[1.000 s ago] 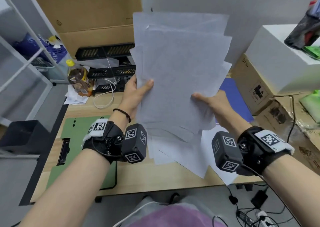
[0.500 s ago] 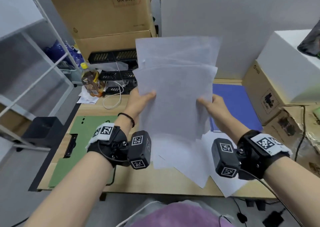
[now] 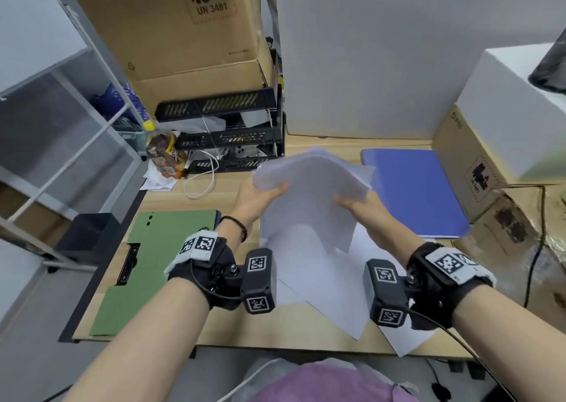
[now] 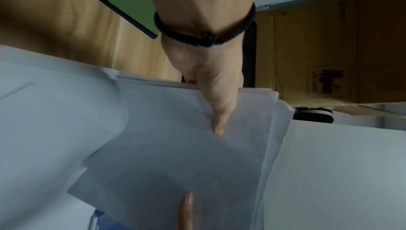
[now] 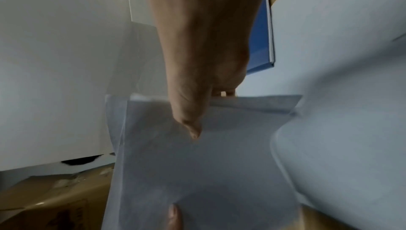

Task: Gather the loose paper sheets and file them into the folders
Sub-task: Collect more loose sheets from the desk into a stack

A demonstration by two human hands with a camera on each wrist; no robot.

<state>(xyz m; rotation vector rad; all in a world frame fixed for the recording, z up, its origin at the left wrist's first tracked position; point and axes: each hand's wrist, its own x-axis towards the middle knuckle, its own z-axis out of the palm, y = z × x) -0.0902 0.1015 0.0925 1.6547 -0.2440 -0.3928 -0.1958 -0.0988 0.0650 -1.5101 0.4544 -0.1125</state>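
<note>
I hold a stack of white paper sheets [image 3: 309,193] above the desk, tipped forward so its top edge leans away from me. My left hand [image 3: 260,191] grips the stack's left edge, thumb on top [image 4: 217,112]. My right hand [image 3: 358,205] grips its right edge, thumb on top [image 5: 189,117]. More loose sheets [image 3: 330,291] lie on the desk under the stack. An open green folder [image 3: 153,263] with a black clip lies at the left. A closed blue folder [image 3: 413,190] lies at the right.
Black stacked letter trays [image 3: 226,135], a brown bottle [image 3: 164,153] and a white cable [image 3: 202,181] sit at the back left. Cardboard boxes [image 3: 477,168] and a white box [image 3: 517,107] crowd the right. A large cardboard box [image 3: 171,24] stands behind the trays. The wooden desk [image 3: 190,319] ends near me.
The stack was held upright and high; both hands have lowered it and tipped its top forward toward the desk. The grips stay on both side edges.
</note>
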